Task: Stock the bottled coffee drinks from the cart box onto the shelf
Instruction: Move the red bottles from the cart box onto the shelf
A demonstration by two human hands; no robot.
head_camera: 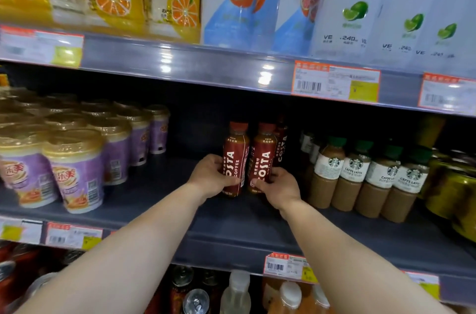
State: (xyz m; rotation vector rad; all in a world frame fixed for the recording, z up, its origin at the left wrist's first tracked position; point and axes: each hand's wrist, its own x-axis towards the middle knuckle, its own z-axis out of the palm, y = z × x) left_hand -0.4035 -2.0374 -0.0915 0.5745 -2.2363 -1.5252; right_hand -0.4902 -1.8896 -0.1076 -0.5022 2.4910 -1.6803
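Two red Costa coffee bottles stand upright side by side on the middle shelf [231, 226], set back from its front edge. The left hand [211, 178] grips the left bottle [235, 156] low on its label, fingers curled round it. The right hand [279, 186] grips the right bottle [262, 156] the same way. More Costa bottles [281, 141] stand just behind. Starbucks latte bottles [355, 174] stand to the right, purple milk tea cups [74, 169] toward the left end.
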